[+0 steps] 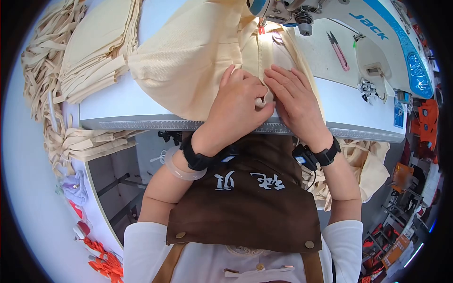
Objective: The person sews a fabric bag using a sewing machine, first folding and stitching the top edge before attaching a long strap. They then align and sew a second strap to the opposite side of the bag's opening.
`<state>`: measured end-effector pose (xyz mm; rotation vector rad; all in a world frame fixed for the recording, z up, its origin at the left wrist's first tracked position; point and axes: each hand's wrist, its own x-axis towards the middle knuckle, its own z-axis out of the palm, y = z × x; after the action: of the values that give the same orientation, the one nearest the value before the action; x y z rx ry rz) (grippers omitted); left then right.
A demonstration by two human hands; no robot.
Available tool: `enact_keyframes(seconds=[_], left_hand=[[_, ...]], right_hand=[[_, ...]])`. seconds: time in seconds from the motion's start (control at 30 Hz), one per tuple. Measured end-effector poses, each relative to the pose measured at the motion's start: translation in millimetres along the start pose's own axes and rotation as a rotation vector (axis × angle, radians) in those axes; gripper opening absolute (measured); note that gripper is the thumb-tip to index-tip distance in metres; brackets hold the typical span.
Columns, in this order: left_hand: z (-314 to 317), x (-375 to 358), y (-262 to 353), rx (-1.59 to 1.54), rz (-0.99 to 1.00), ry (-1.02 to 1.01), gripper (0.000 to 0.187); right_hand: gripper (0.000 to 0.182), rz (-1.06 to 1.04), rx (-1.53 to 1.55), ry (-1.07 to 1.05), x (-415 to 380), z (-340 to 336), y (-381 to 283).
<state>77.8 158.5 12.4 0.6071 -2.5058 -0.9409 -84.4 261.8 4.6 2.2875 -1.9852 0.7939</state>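
Observation:
Cream fabric (188, 56) is spread over the sewing machine table, and part of it runs under the lit needle area of the sewing machine (302, 14). My left hand (240, 96) pinches a folded edge of this fabric between thumb and curled fingers, close to the table's front edge. Beside it, my right hand (295, 96) lies on the same fabric with its fingers stretched out and flat. A red presser foot (262, 29) shows above a seam strip that leads down to my hands. The fabric's far end is hidden behind the machine head.
Pink-handled thread snips (339, 53) lie on the machine bed at right. Stacked cream fabric pieces (96, 47) and bundled straps (45, 61) stand at left. A ruler strip (155, 125) lines the table's front edge. More cream fabric (363, 170) hangs below at right.

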Motion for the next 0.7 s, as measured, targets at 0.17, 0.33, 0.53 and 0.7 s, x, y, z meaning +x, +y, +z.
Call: enact_keyframes(seconds=[0.17,0.33,0.53,0.7], left_hand=[[-7.0,-3.8,4.4,0.091,0.055,-0.054,0.019],[-9.5,-6.1,7.1,0.039,0.02,-0.023,0.034],[-16.5,-4.4,-4.3,0.149,0.214,-0.098,0.044],[-21.6,-8.5,-3.6,0.312,0.293,-0.239,0.047]], right_hand=[[0.048,-0.012,-0.006,0.013,-1.7,2.4,1.7],[0.045,-0.046,-0.02,0.019,-5.5,3.9,2.6],[0.035,-0.098,0.022,0.001,-3.1,-2.3,3.8],[0.03,-0.117,0.081,0.004,-3.8,-0.8,6.4]])
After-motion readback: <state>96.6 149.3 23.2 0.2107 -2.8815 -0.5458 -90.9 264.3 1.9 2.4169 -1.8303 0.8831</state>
